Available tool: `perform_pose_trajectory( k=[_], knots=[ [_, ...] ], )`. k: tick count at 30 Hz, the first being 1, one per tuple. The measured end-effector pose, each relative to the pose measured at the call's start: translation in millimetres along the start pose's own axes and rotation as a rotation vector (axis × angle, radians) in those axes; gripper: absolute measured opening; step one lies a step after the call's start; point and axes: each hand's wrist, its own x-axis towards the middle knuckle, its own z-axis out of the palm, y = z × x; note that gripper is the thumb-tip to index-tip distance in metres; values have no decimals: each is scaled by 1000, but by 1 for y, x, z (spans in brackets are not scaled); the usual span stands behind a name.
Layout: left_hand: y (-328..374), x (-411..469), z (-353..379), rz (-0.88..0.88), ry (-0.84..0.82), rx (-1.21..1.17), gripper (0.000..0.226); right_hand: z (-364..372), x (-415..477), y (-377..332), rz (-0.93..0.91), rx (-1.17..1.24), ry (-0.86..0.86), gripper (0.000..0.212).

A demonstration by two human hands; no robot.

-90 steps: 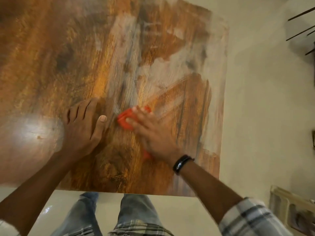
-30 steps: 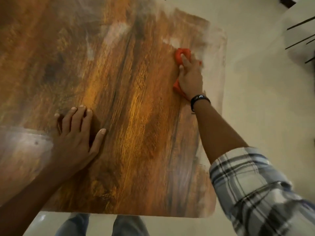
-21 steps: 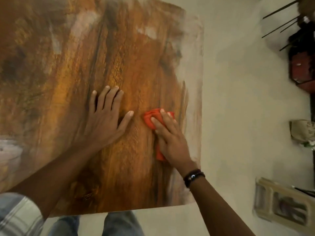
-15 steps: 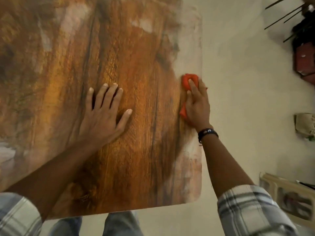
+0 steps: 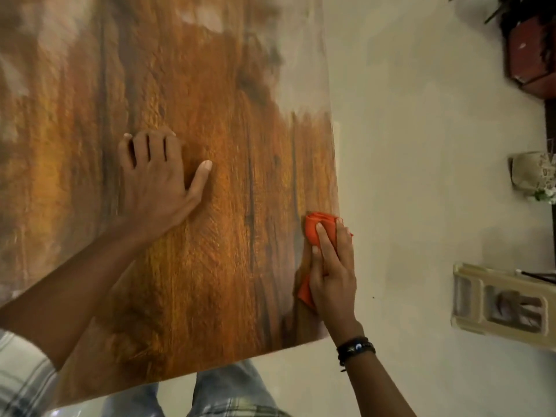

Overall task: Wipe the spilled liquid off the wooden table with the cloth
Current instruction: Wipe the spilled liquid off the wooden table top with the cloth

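Observation:
A glossy wooden table (image 5: 210, 236) fills the left and middle of the head view. My right hand (image 5: 332, 275) presses a bunched orange cloth (image 5: 319, 225) flat against the table's right edge, near the front right corner; the cloth shows above and below my fingers. My left hand (image 5: 159, 182) lies palm down on the wood to the left, fingers spread, holding nothing. A pale hazy film (image 5: 301, 79) covers the far right part of the tabletop.
Beige floor (image 5: 421, 206) lies right of the table. On it stand a cream plastic stool (image 5: 502, 302), a small pale pot with white flowers (image 5: 532, 179) and a dark red planter (image 5: 532, 52) at the top right. My jeans-clad legs (image 5: 222, 392) show below the front edge.
My right hand has slid the cloth down the table's right edge toward the front corner. My left hand stays flat on the wood.

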Motion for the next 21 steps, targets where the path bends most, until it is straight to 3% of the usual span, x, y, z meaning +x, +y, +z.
perform_pose_trajectory(
  k=[5,9,15,19,21],
  knots=[
    [-9,100,-2,-36,48,-43,59,15,144,-34,-194,31,33,44],
    [-20,179,-4,-87,22,-68,68,23,282,-72,-243,9,30,41],
    [-28,202,20,-143,7,-99,73,31,470,-128,-263,-37,43,43],
    [-30,201,24,-141,25,-78,70,32,507,-149,-241,-72,49,43],
    [-28,199,23,-141,23,-79,70,32,467,-148,-378,-41,37,42]
  ],
)
